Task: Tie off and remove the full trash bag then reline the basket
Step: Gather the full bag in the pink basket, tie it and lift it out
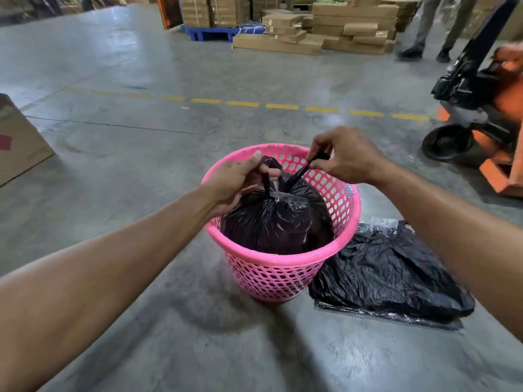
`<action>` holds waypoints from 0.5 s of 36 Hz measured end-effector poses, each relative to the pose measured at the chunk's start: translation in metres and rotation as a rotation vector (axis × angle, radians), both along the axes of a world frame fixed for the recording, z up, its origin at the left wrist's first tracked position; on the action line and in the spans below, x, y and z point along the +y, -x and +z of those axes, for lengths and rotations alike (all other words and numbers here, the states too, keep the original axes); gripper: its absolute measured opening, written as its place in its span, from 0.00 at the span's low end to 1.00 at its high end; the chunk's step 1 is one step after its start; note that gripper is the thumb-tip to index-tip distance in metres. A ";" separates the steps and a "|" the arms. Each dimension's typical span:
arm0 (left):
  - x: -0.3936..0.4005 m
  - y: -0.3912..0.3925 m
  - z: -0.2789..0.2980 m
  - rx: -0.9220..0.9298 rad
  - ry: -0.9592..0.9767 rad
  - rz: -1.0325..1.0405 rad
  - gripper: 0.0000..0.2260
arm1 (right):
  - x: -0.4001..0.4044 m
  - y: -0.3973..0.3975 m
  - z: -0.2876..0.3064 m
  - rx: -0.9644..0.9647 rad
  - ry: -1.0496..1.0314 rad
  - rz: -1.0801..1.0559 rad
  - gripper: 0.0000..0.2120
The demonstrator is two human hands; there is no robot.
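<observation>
A pink perforated basket [278, 274] stands on the concrete floor at centre. Inside it sits a full black trash bag [276, 222], its top gathered into two twisted tails. My left hand [240, 179] is shut on the left tail above the basket's left rim. My right hand [343, 157] pinches the right tail, pulled up and to the right over the far rim. A flat, empty black bag [387, 275] lies on the floor just right of the basket, touching its base.
An orange pallet jack [486, 114] stands at the right. A cardboard box [19, 142] sits at the left edge. Stacked cartons [319, 26] on a blue pallet fill the back, with a person's legs [433, 26] beside them. A dashed yellow line [243, 103] crosses the floor.
</observation>
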State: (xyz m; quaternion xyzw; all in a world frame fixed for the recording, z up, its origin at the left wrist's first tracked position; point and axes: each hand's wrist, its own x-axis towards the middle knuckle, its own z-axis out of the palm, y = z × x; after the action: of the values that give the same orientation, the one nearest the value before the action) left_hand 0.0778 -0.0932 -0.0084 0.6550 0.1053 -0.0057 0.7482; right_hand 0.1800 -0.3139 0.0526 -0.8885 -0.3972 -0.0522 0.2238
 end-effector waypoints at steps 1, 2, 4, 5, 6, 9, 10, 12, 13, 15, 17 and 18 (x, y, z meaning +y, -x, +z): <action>-0.005 -0.003 -0.001 -0.003 0.014 0.037 0.16 | 0.004 0.004 0.004 -0.008 -0.028 0.016 0.05; -0.008 -0.005 -0.002 -0.010 0.021 0.055 0.14 | 0.008 0.008 0.008 -0.016 -0.060 0.031 0.05; -0.014 -0.008 0.002 -0.016 0.042 0.022 0.11 | 0.017 0.015 0.012 -0.019 -0.121 0.059 0.07; -0.016 -0.009 0.003 -0.025 0.020 -0.011 0.12 | 0.021 0.018 0.013 -0.017 -0.150 0.073 0.07; -0.018 -0.010 0.004 -0.034 -0.041 -0.040 0.13 | 0.026 0.021 0.012 -0.013 -0.178 0.084 0.07; -0.026 -0.010 0.004 -0.076 -0.251 -0.080 0.09 | 0.040 0.028 0.007 0.018 -0.260 0.112 0.07; -0.027 -0.010 0.003 -0.088 -0.314 -0.083 0.11 | 0.043 0.028 0.006 0.038 -0.287 0.117 0.08; -0.027 -0.009 0.003 -0.114 -0.346 -0.100 0.14 | 0.043 0.024 0.003 0.114 -0.333 0.118 0.12; -0.026 -0.009 0.003 -0.114 -0.326 -0.102 0.15 | 0.040 0.020 0.002 0.150 -0.327 0.107 0.15; -0.021 -0.010 0.002 -0.097 -0.288 -0.108 0.17 | 0.033 0.012 -0.002 0.202 -0.242 0.097 0.19; -0.017 -0.009 0.003 -0.089 -0.263 -0.130 0.16 | 0.030 0.011 -0.011 0.277 -0.165 0.118 0.19; -0.016 -0.009 0.002 -0.081 -0.261 -0.142 0.15 | 0.031 0.011 -0.017 0.299 -0.158 0.123 0.19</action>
State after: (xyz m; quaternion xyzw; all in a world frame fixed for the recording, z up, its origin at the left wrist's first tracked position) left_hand 0.0867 -0.1092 -0.0062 0.7521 0.0282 -0.0184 0.6582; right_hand 0.1686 -0.2832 0.0354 -0.8401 -0.4076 0.0632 0.3522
